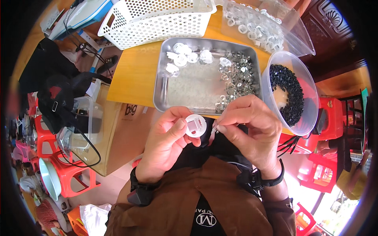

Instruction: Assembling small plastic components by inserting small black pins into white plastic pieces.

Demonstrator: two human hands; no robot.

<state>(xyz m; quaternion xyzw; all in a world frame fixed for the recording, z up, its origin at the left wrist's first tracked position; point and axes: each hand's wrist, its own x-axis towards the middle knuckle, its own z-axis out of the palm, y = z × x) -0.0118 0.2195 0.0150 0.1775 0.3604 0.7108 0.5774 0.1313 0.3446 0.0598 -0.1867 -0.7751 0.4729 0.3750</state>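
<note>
Mid-frame, my left hand [163, 135] pinches one round white housing [195, 126], my right hand [252, 128] one small metallic piece [215, 126]; upper-centre, one steel tray [193, 88].

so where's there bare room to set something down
Bare: the yellow tabletop left of the metal tray, on the near side of the white basket; also the tray's middle and near left, bordered by white plastic pieces and small shiny pieces. Crowded: the tray's right side and just beyond it, where the round tub stands.
</note>
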